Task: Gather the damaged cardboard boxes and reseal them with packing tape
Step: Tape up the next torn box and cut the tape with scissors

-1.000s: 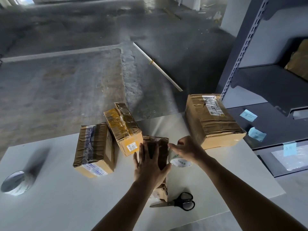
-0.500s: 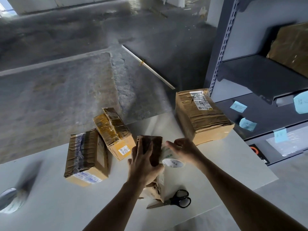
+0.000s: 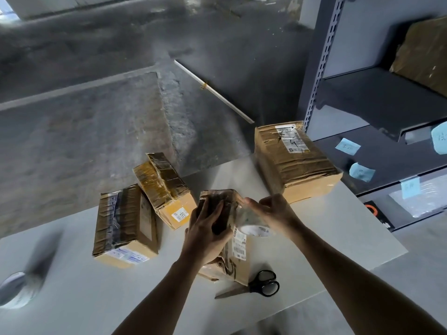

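1. Hands. Your left hand [image 3: 205,235] grips the small box [image 3: 238,264] from above, with the fingers curled over its top. Your right hand [image 3: 273,212] holds the tape roll [image 3: 254,224] against the box's upper right edge. The hands are close together but not touching.

2. Change. One second ago the left hand lay flat on the box with the fingers spread. It has since closed round the box, and the right face with its barcode label has turned into view. The roll has kept its place at the right edge. This suggests a strip is being started or drawn over the top. The tape is clear, so you cannot confirm that it has stuck.

3. Tools. The scissors [image 3: 263,284] lie on the table [image 3: 338,226], just beside the box's near end and ready for the cut. A second roll [image 3: 17,291] sits well apart at the left edge.

4. Containers. Three more boxes stand on the table:
- the left box [image 3: 125,223]
- the yellow-taped box [image 3: 164,187], which leans against the left box
- the large box [image 3: 295,160], at the far right

All are closed and crumpled, and their contents are not visible. The shelf unit [image 3: 377,93] holds another brown parcel [image 3: 425,52] on its upper level. Something wrapped in clear plastic lies lower down.
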Demonstrator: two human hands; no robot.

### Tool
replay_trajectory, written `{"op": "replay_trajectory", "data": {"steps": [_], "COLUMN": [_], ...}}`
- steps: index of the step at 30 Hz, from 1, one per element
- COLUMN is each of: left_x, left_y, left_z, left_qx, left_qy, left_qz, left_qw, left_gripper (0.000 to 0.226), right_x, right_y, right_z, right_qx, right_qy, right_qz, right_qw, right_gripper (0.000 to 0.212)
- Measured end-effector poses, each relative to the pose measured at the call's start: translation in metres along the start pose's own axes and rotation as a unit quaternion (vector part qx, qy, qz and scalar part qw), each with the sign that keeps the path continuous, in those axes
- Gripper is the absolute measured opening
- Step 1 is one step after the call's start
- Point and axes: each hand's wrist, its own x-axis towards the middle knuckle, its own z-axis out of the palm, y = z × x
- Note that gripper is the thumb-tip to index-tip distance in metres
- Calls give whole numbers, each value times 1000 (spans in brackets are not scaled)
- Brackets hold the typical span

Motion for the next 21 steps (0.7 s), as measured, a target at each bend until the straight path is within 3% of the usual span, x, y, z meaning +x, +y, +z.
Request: {"op": "replay_trajectory", "data": {"steps": [2, 5, 8, 14, 18, 21], "left_x": [1, 1, 0, 2, -11, -17], "left_y": [-4, -6, -3, -10, 3, 3], "left_z": [-1, -2, -3, -5, -8, -7], "left_qx": [-11, -23, -20, -146, -258, -317], "left_qy": [-5, -14, -14, -1, 5, -8], "left_qz": [-1, 0, 4, -7, -21, -55], "left_qw": [1000, 1000, 1000, 989, 966, 947], "left_gripper": [86, 85, 87, 82, 63, 69], "right_x": [0, -6, -8, -2, -4, -4], "right_y": [11, 30, 33, 32, 23, 20], "right_z": [1, 6, 12, 11, -3, -14], "right_qx": [-82, -235, -278, -212, -184, -133], "right_qy": [-3, -11, 7, -6, 11, 34], "right_qz": [-14, 20, 37, 57, 29, 35], "right_qw": [997, 972, 960, 976, 983, 990], "right_gripper": [62, 73, 72, 67, 56, 56]}}
